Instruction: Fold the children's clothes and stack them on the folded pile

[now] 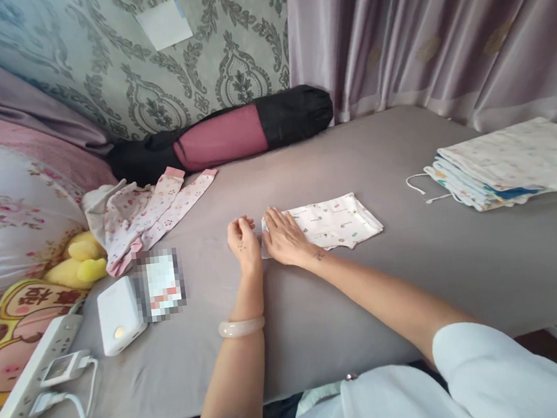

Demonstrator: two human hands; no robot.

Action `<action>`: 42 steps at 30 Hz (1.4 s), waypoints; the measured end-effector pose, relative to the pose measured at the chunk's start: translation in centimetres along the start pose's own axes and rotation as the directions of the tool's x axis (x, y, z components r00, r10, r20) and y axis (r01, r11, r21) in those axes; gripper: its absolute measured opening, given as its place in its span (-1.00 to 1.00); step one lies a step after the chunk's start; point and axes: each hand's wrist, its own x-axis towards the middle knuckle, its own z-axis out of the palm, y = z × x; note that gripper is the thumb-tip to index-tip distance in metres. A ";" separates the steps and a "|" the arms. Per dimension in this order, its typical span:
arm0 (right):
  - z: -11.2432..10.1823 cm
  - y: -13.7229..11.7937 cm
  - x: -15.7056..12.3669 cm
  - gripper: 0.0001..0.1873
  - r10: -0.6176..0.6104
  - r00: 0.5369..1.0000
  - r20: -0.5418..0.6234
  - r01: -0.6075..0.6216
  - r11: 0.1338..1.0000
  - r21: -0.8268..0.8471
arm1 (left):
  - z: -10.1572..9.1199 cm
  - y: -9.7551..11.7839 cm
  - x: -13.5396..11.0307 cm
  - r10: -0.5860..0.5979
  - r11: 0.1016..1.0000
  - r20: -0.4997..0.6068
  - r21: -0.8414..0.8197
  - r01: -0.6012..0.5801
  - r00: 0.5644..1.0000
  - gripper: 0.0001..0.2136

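Note:
A small folded white cloth with tiny prints (335,222) lies on the grey bed sheet (368,292). My right hand (284,236) lies flat on the cloth's left end, fingers stretched out. My left hand (242,240) rests just left of the cloth's edge with its fingers curled in; whether it pinches the cloth's edge I cannot make out. A pale bangle circles my left wrist.
A stack of folded printed cloths (510,166) sits at the right. Pink-patterned baby clothes (143,214) lie at the left, beside a yellow plush toy (77,259). A white box (119,314), a power strip (22,392) and a black-and-red roll bag (230,134) are nearby.

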 end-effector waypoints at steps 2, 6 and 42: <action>-0.9 1.1 -0.6 -0.38 -0.010 0.998 -0.055 0.009 1.000 -0.020 | 0.4 0.2 -0.7 0.152 0.984 0.103 0.073 -0.160 0.983 -0.76; -2.4 4.4 -2.2 -0.38 0.041 0.997 -0.065 -0.046 0.995 -0.085 | 1.5 0.4 -2.5 0.392 0.812 0.460 0.235 -0.534 0.797 -0.66; -3.5 9.8 -4.6 -0.41 0.179 0.979 -0.097 -0.189 0.977 -0.096 | 4.0 -0.6 -5.1 0.270 0.352 0.787 0.456 -0.817 0.555 -0.52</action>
